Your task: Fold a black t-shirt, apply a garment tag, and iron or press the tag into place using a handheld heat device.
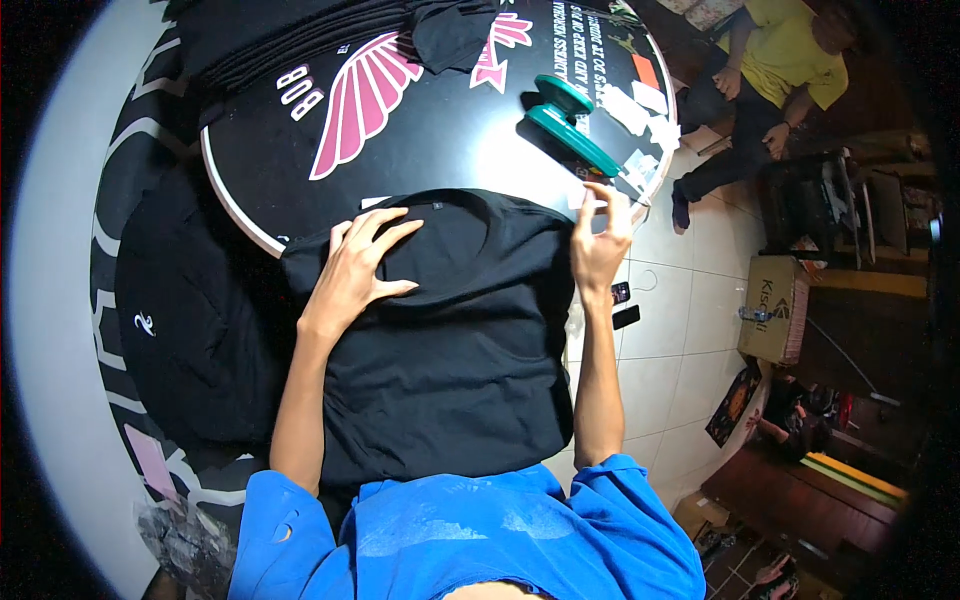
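A black T-shirt [450, 370] lies spread in front of me, its neckline [440, 225] at the far end over the edge of the round table. My left hand [360, 265] rests on the shirt beside the neck opening, thumb and fingers spread apart. At the shirt's far right shoulder is my right hand [602, 240], its thumb and fingertips drawn together in a pinch. Whatever is between those fingertips is too small to make out. Beyond it, a teal green tool [572, 135] with a rounded top lies on the table.
The round table [250, 180] has a black printed top with a pink wing. Folded black garments [300, 50] are stacked at its far left. More black cloth [190, 300] lies to my left. Two phones [625, 316] are at right. A person in yellow [790, 60] sits beyond; a carton [775, 310] stands at right.
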Demonstrator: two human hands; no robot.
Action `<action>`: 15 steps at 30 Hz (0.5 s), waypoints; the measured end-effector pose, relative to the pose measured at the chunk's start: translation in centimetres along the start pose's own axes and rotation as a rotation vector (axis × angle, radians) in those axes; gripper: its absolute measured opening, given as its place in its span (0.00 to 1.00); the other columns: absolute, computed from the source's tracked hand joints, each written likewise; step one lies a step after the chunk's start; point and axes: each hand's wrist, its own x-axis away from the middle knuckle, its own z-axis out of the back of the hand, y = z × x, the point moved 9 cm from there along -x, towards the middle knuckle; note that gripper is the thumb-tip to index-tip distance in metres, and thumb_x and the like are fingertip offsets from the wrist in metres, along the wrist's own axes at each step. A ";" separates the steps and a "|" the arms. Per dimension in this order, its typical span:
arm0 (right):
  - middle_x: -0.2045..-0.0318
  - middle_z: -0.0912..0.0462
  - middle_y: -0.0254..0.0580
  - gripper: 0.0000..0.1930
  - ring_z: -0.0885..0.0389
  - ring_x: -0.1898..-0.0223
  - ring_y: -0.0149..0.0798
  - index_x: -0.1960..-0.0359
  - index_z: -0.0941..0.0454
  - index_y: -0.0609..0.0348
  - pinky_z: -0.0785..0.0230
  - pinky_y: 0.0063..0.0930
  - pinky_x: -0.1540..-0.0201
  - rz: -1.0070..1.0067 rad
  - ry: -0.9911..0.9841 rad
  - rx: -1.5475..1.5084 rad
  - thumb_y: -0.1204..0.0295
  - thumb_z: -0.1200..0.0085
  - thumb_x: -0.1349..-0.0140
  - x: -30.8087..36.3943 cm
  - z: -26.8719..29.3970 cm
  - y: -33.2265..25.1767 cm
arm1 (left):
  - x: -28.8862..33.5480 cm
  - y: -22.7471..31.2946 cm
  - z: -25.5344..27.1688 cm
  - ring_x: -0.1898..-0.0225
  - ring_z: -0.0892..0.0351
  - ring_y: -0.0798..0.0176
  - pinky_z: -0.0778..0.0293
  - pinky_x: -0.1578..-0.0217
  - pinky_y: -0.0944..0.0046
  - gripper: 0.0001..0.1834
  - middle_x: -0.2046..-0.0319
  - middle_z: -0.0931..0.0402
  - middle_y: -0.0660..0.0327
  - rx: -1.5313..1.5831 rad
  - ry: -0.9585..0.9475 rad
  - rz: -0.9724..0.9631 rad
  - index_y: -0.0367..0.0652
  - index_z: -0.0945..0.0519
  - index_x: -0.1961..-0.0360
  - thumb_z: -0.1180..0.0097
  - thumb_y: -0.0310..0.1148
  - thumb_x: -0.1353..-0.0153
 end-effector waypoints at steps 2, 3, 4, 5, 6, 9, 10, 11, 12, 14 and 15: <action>0.55 0.12 0.49 0.08 0.12 0.55 0.46 0.47 0.13 0.63 0.21 0.39 0.49 -0.119 0.143 0.032 0.75 0.37 0.23 -0.7 2.6 4.7 | 0.1 -0.4 -0.3 0.23 0.27 0.51 0.39 0.20 0.44 0.50 0.25 0.24 0.58 0.011 -0.008 0.031 0.51 0.19 0.25 0.14 0.38 0.53; 0.55 0.12 0.49 0.08 0.12 0.55 0.46 0.48 0.13 0.63 0.21 0.39 0.49 -0.111 0.187 0.068 0.75 0.37 0.23 -1.3 3.7 5.9 | 0.2 -0.6 -0.3 0.23 0.28 0.50 0.40 0.20 0.44 0.48 0.26 0.24 0.58 0.033 0.000 0.029 0.51 0.18 0.26 0.15 0.38 0.53; 0.55 0.12 0.49 0.08 0.12 0.55 0.46 0.48 0.13 0.63 0.20 0.39 0.49 -0.103 0.234 0.106 0.74 0.37 0.23 -2.1 4.9 7.2 | 0.1 -0.4 -0.3 0.23 0.28 0.50 0.40 0.20 0.44 0.48 0.26 0.24 0.58 0.039 0.001 0.017 0.51 0.18 0.26 0.15 0.38 0.53; 0.53 0.12 0.50 0.09 0.12 0.55 0.47 0.47 0.13 0.63 0.20 0.39 0.49 -0.045 0.234 0.132 0.74 0.37 0.23 -3.5 5.5 8.1 | 0.0 -0.4 -0.2 0.22 0.29 0.50 0.40 0.19 0.44 0.48 0.26 0.24 0.58 0.040 0.004 0.019 0.51 0.18 0.26 0.15 0.37 0.53; 0.52 0.12 0.50 0.09 0.12 0.55 0.48 0.46 0.13 0.64 0.20 0.40 0.48 0.011 0.234 0.158 0.74 0.37 0.23 -4.9 5.9 9.1 | -0.1 -0.4 -0.2 0.22 0.29 0.50 0.41 0.19 0.45 0.48 0.26 0.25 0.58 0.040 0.006 0.022 0.51 0.18 0.26 0.15 0.37 0.53; 0.49 0.11 0.56 0.14 0.11 0.47 0.55 0.40 0.14 0.60 0.20 0.45 0.42 0.054 0.027 0.181 0.74 0.37 0.25 -9.5 3.9 11.2 | 0.1 -1.1 -0.5 0.22 0.31 0.50 0.43 0.19 0.44 0.49 0.25 0.25 0.59 0.062 0.014 0.021 0.51 0.18 0.26 0.14 0.39 0.54; 0.49 0.11 0.58 0.15 0.11 0.45 0.58 0.39 0.15 0.59 0.20 0.47 0.40 0.096 -0.058 0.251 0.73 0.36 0.25 -11.0 2.7 11.2 | 0.2 -1.5 -0.5 0.22 0.31 0.50 0.44 0.18 0.44 0.50 0.25 0.26 0.59 0.067 0.023 0.024 0.52 0.18 0.26 0.14 0.40 0.55; 0.49 0.11 0.60 0.16 0.12 0.45 0.61 0.38 0.16 0.58 0.20 0.49 0.40 0.186 -0.083 0.270 0.73 0.35 0.26 -12.6 1.7 11.7 | 0.1 -1.7 -0.8 0.21 0.32 0.50 0.45 0.18 0.43 0.51 0.25 0.27 0.60 0.079 0.022 0.020 0.52 0.19 0.25 0.15 0.43 0.54; 0.49 0.11 0.61 0.18 0.12 0.44 0.63 0.37 0.16 0.58 0.21 0.51 0.39 0.276 -0.108 0.289 0.72 0.34 0.26 -13.8 0.7 12.2 | -0.1 -1.6 -1.0 0.21 0.32 0.50 0.45 0.18 0.43 0.51 0.25 0.27 0.60 0.082 0.019 0.008 0.52 0.19 0.25 0.15 0.43 0.54; 0.45 0.12 0.62 0.19 0.13 0.43 0.63 0.36 0.17 0.57 0.21 0.50 0.38 0.283 -0.253 0.319 0.70 0.33 0.25 -15.4 -1.8 12.1 | 0.0 -1.9 -1.0 0.22 0.32 0.51 0.44 0.19 0.43 0.49 0.25 0.27 0.61 0.092 0.015 0.024 0.54 0.19 0.25 0.15 0.44 0.52; 0.46 0.12 0.62 0.20 0.12 0.43 0.63 0.35 0.17 0.57 0.20 0.51 0.39 0.334 -0.232 0.377 0.71 0.32 0.26 -15.8 -2.3 11.8 | 0.0 -2.0 -1.0 0.22 0.32 0.51 0.45 0.19 0.42 0.50 0.25 0.27 0.61 0.096 0.012 0.027 0.54 0.19 0.25 0.15 0.43 0.53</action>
